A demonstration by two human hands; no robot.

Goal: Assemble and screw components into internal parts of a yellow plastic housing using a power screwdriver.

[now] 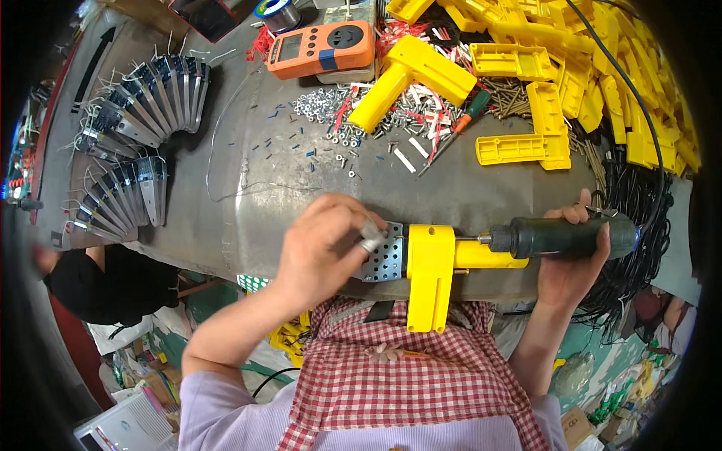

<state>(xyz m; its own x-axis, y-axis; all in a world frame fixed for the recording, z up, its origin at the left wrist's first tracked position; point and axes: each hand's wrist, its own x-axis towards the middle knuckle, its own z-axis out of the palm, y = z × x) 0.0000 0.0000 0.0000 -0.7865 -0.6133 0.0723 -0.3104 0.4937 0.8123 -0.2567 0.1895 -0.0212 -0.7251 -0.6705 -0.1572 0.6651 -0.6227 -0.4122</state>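
My right hand (565, 276) is wrapped round a black electric screwdriver (545, 238) lying level and pointing left. Its thin bit reaches the yellow plastic pistol-shaped housing (431, 282) at the table's near edge. A perforated metal plate (387, 264) sticks out of the housing's left side. Over that plate my left hand (320, 242) is closed in a pinch by its upper edge, close to the line of the bit. One fingertip wears a pale wrap. Whatever those fingers hold is too small or hidden to tell.
Loose nuts and screws (323, 105) lie beyond my hands, with an orange-handled screwdriver (459, 129) and an orange multimeter (322, 49). Yellow housing parts (571, 56) heap at far right. Metal assemblies with wires (154, 98) fan out at left. A black cable (632, 90) hangs right.
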